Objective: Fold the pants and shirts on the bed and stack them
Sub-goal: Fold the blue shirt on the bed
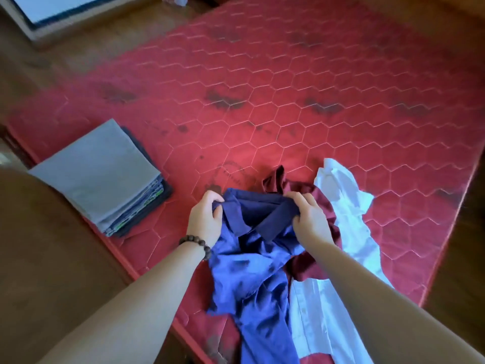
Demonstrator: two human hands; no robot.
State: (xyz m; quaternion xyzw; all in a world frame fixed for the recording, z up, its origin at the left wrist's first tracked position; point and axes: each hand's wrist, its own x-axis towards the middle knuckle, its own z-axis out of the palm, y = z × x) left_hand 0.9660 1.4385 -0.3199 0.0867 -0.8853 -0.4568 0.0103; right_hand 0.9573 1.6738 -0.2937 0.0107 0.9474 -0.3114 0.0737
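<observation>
Head view: you've got both hands on the blue shirt (252, 261), centre-bottom of the frame. Your left hand (206, 219), the one w/ the bead bracelet (196, 245) on its wrist, pinches a bunch of cloth at the shirt's upper-left corner. Your right hand (309, 219) grips the collar area, fingers curled into the fabric. Hands are apart, w/ the collar spanning the gap between them, roughly level w/ each other.

Key relation: the shirt's long axis runs from the collar at your hands down toward the bottom edge of the frame, i.e. back toward you, so the body trails beneath your forearms and off the near corner of the red mattress (315, 88). Neither hand is nearer; both sit at the same end. My read is the next move is a lift-and-spread up-frame onto open mattress, which should pull the shirt clear of the heap.

Watch what's under it: the maroon garment (309, 266) lies partly beneath the blue shirt and against your right hand, and the white shirt (338, 206) is crumpled just beside it, lower right. Could drag along if caught.

Folded stack (102, 174) sits left of frame, grey piece on top, dark ones under, well apart from your left hand. Three garments look unfolded, so I'd judge the job is past halfway but not close to done.
</observation>
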